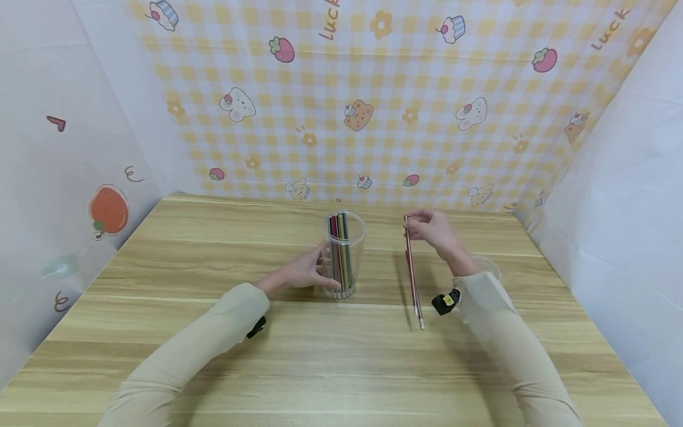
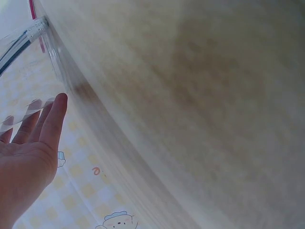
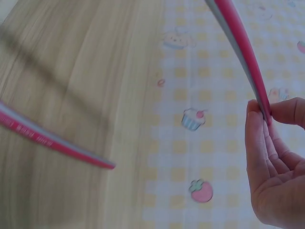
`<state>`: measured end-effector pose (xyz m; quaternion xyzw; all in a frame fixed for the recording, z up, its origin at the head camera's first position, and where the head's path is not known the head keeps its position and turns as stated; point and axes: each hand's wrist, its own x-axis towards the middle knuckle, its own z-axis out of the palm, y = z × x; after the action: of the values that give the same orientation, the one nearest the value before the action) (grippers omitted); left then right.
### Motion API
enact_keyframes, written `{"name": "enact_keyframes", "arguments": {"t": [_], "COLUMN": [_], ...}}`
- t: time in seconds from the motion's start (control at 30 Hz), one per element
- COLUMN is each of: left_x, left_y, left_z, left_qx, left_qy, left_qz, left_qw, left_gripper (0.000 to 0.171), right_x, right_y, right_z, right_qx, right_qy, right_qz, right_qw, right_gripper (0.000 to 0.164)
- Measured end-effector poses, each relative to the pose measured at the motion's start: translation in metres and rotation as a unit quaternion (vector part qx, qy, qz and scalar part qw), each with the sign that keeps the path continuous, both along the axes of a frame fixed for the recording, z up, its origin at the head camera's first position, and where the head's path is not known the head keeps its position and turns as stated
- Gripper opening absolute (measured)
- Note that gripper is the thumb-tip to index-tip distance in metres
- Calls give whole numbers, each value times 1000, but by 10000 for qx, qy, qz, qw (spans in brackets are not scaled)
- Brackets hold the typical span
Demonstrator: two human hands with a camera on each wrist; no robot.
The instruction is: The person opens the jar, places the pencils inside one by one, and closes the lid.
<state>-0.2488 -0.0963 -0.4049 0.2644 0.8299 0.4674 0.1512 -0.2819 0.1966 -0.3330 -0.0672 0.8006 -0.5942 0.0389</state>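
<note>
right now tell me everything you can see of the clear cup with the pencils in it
The clear cup is tall, round and open-topped, see-through, and looks like plastic. It stands upright near the middle of the wooden table, towards the patterned backdrop. A bunch of slim coloured pencils stands inside, with space left beside them. The left hand holds its side, thumb across the front, low down.

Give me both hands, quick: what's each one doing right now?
Left hand: holding the clear cup, thumb across its near side.
Right hand: closed on one pencil, pinched near its upper end.
</note>
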Motion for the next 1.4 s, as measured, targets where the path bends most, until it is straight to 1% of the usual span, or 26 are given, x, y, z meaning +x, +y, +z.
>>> {"name": "enact_keyframes", "arguments": {"t": [0.13,0.23,0.53,0.73,0.9,1.03,1.2,1.4], "left_x": [0,0,0,0,0,1,1,0], "left_y": [0,0,0,0,0,0,0,0], "left_z": [0,0,0,0,1,1,1,1], "left_qx": [53,111,202,152,131,106,118,150], "left_qy": [-2,-32,-54,-14,0,11,-25,-68], "left_qz": [-14,-19,-80,-85,-74,-74,-68,-84], "left_qw": [10000,9999,9997,9998,9999,9999,9999,9998], "left_gripper": [111,111,111,111,111,110,111,111], "right_x": [2,3,6,8,9,10,11,14], "right_y": [-10,-17,-37,-45,-49,-51,-53,-55], "right_z": [9,19,51,69,84,96,108,121], "right_qx": [-109,-139,19,-318,-543,-704,-788,-1101], "right_qy": [137,296,697,891,1185,1273,1422,1552], "right_qz": [102,173,204,136,90,18,-44,-179], "right_qw": [9998,9993,9974,9954,9914,9894,9867,9816], "right_gripper": [30,28,30,25,23,21,23,24]}}
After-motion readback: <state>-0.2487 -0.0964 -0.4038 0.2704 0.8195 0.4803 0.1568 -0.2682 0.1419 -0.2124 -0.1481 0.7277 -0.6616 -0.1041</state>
